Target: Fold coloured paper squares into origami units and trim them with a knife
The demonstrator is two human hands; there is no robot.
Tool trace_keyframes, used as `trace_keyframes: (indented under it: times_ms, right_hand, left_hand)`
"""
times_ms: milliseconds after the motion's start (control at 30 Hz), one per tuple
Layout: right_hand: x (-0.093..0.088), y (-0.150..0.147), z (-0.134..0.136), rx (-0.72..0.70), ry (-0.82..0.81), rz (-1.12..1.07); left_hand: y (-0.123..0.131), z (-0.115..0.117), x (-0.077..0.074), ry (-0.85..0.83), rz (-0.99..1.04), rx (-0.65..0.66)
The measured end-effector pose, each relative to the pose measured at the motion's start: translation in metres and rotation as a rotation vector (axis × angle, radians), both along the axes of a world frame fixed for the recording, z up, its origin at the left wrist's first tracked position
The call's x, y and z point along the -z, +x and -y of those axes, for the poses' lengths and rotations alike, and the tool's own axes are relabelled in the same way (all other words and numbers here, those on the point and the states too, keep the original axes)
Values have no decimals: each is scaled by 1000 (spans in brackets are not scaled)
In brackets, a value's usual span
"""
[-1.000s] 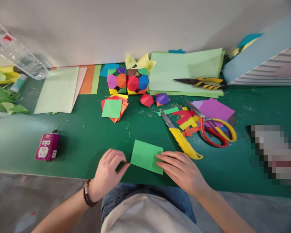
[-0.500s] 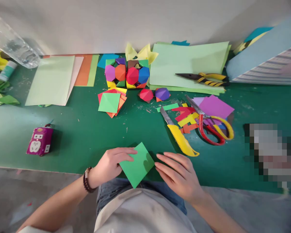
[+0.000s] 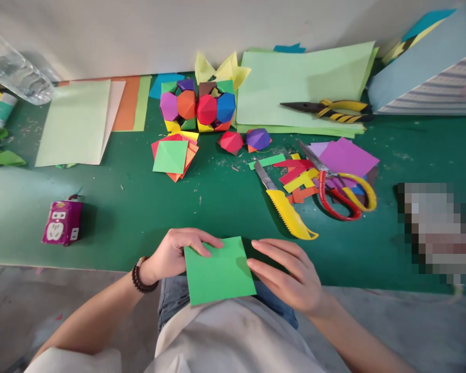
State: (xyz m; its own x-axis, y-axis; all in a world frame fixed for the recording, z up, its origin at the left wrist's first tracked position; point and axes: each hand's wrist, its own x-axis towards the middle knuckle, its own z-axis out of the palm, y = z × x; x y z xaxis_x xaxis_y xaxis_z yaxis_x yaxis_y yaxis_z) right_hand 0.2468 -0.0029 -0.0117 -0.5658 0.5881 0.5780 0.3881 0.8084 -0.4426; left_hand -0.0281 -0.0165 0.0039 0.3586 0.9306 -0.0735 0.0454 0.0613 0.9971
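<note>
Green paper square [image 3: 218,270] is the star here, held flat between both hands right at the front edge of a green cutting mat [image 3: 112,223], overhanging the person's jeans [image 3: 170,305] a bit. The left hand [image 3: 176,254], with a bead bracelet [image 3: 144,274] on the wrist, has its fingers together and lying over the sheet's left edge. The right hand [image 3: 287,274] meets the opposite edge with its fingers slightly apart. My read is that holding it from both sides keeps the square level and easy to look over, though the paper hides both thumbs, so I can't tell if they're pinching from underneath. The tools sit farther up the mat, probably to leave working room: red-and-yellow scissors [image 3: 345,197] on a heap of paper scraps [image 3: 299,181], plus a yellow-handled zigzag cutter [image 3: 285,210]. Modular origami balls [image 3: 197,106] are grouped near the back. Meanwhile, a pale blue board [image 3: 419,67] and a plastic bottle [image 3: 13,67] get cut off by the frame, and a pixelated patch [image 3: 435,233] on the right is impossible to make out.
</note>
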Motion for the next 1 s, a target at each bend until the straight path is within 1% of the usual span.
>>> trace_keyframes:
  times_ms: [100,167,267,400,467,600,633,700,767,867,1000]
  right_hand:
    - [-4,-4,-1,-23,-15,-10]
    - [-6,-5,-1,-32,-19,3]
    - [-8,-6,-1,-39,-4,19]
    - [-6,-3,-1,-45,23,38]
    - [-1,0,-2,-53,49,81]
    - [9,9,-8,-86,80,207]
    - [10,10,-11,-104,63,225]
    - [11,12,-18,-139,2,238]
    - [9,11,-24,-149,-82,225]
    - [5,4,-31,-144,-199,182]
    - [2,-9,-35,-82,-333,170]
  left_hand:
    - [3,-3,1,-40,-29,22]
    - [4,-4,2,-36,-36,46]
    - [6,-6,4,20,-20,87]
    - [3,-12,3,152,-41,154]
    - [0,-17,0,253,-141,193]
    - [-3,-27,-9,529,-508,167]
    - [-2,-28,-11,585,-569,190]
    - [3,-28,-13,671,-650,304]
    - [10,-26,-13,723,-719,398]
    - [17,-22,-9,782,-798,431]
    - [15,-15,-2,876,-797,455]
